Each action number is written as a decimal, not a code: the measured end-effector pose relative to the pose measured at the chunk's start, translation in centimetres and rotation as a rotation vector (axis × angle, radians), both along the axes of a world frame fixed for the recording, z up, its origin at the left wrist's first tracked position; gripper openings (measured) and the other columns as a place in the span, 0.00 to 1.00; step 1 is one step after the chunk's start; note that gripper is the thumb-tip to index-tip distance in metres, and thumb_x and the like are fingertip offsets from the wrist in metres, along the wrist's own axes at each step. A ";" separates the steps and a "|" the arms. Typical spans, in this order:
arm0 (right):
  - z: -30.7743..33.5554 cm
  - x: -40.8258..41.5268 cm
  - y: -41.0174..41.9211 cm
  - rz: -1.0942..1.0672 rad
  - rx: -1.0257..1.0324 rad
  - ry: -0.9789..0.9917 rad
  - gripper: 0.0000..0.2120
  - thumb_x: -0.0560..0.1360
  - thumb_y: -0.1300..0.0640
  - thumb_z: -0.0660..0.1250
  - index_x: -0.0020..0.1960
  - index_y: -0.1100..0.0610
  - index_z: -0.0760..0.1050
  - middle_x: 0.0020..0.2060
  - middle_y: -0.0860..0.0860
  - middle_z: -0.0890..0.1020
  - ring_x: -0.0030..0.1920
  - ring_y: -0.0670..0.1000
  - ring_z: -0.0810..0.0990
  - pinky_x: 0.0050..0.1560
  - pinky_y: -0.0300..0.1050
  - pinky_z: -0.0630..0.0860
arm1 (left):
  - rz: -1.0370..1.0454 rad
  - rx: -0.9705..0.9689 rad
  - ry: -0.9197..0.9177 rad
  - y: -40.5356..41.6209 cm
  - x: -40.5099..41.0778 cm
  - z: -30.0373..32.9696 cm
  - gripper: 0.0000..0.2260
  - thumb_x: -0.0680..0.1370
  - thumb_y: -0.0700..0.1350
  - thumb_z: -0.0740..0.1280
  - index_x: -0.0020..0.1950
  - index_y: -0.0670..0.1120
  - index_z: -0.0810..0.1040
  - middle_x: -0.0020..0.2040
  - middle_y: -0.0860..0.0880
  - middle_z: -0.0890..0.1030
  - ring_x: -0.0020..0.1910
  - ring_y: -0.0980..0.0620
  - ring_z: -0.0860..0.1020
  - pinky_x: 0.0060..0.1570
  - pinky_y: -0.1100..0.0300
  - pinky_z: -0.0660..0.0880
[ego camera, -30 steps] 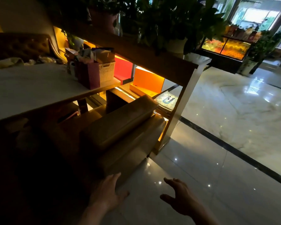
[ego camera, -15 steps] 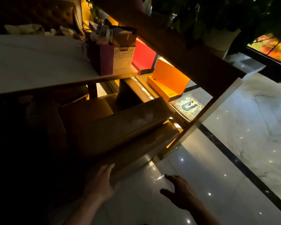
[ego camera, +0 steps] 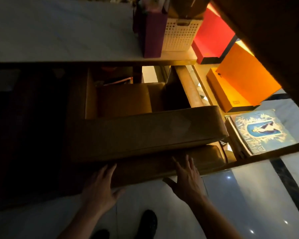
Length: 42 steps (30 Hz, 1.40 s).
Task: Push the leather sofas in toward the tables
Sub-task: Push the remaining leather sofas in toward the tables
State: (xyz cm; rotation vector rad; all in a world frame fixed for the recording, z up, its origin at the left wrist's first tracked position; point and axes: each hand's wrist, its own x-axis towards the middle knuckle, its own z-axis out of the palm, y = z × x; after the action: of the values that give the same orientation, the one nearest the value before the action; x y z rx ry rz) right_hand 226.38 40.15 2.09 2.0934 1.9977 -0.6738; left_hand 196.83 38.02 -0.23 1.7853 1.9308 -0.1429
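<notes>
Sofa point(ego camera: 145, 133) back is pressed at 6 o'clock by left hand point(ego camera: 100, 190) and right hand point(ego camera: 188, 181), fingers spread flat; table point(ego camera: 59, 31) at 12.

Brown leather sofa point(ego camera: 145, 133) sits mid-frame, back toward me, its seat tucked partly under the pale surface point(ego camera: 59, 35) up top.

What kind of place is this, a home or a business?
Probably a café or lounge seating area: a brown leather sofa drawn up at a pale stone-topped table, polished tile floor, lit red display box alongside.
</notes>
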 end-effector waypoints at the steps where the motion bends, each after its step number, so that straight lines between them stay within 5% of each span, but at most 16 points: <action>1: -0.9 0.4 0.8 0.037 0.000 -0.006 0.46 0.73 0.28 0.60 0.79 0.40 0.37 0.79 0.59 0.36 0.78 0.65 0.36 0.76 0.63 0.46 | 0.014 0.017 0.015 -0.1 0.6 -0.5 0.42 0.71 0.73 0.60 0.79 0.61 0.47 0.80 0.52 0.53 0.76 0.47 0.56 0.70 0.47 0.64; 6: -6.0 1.0 1.8 0.121 0.067 -0.006 0.51 0.68 0.22 0.58 0.77 0.37 0.31 0.77 0.61 0.31 0.75 0.68 0.28 0.74 0.70 0.37 | 0.030 0.214 0.143 -0.9 1.8 -2.8 0.43 0.67 0.75 0.54 0.78 0.55 0.61 0.74 0.46 0.66 0.69 0.41 0.66 0.71 0.41 0.62; 10: -7.7 1.1 0.8 0.094 0.221 0.013 0.49 0.69 0.21 0.57 0.80 0.39 0.38 0.79 0.62 0.36 0.77 0.66 0.32 0.74 0.70 0.40 | 0.045 0.274 0.156 -1.0 0.6 -4.0 0.44 0.68 0.74 0.58 0.79 0.54 0.58 0.74 0.47 0.65 0.72 0.40 0.63 0.74 0.39 0.57; 17: -8.4 1.4 0.4 0.109 0.255 -0.001 0.47 0.70 0.23 0.57 0.80 0.39 0.40 0.80 0.62 0.40 0.78 0.65 0.35 0.75 0.72 0.45 | 0.082 0.303 0.168 -1.7 0.4 -5.3 0.42 0.70 0.73 0.62 0.79 0.56 0.58 0.73 0.48 0.65 0.74 0.41 0.60 0.69 0.39 0.65; 27: -8.6 1.3 -1.3 0.142 0.266 -0.025 0.44 0.69 0.20 0.48 0.79 0.37 0.41 0.80 0.62 0.42 0.78 0.65 0.36 0.76 0.71 0.46 | 0.066 0.335 0.171 -3.8 -0.5 -5.8 0.41 0.70 0.77 0.55 0.78 0.58 0.58 0.74 0.49 0.66 0.74 0.43 0.60 0.71 0.43 0.60; 37: -9.3 -1.8 -11.4 0.132 0.243 0.030 0.44 0.68 0.21 0.51 0.78 0.40 0.58 0.77 0.67 0.58 0.76 0.70 0.50 0.63 0.81 0.60 | 0.055 0.297 0.084 -14.0 -3.8 -5.3 0.39 0.72 0.75 0.58 0.78 0.57 0.60 0.71 0.51 0.70 0.74 0.46 0.63 0.72 0.45 0.59; 42: -9.3 -4.0 -16.8 0.144 0.255 0.028 0.46 0.63 0.22 0.58 0.76 0.41 0.62 0.75 0.67 0.63 0.73 0.74 0.58 0.57 0.84 0.64 | 0.063 0.212 0.064 -19.9 -6.2 -5.3 0.41 0.68 0.77 0.60 0.77 0.60 0.62 0.70 0.54 0.72 0.73 0.47 0.64 0.73 0.54 0.47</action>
State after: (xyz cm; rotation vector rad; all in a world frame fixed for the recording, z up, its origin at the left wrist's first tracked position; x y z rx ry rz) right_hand 222.41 23.35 -7.25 2.0528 2.3313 -0.4457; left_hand 190.60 18.16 -5.56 1.8706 2.1128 0.0280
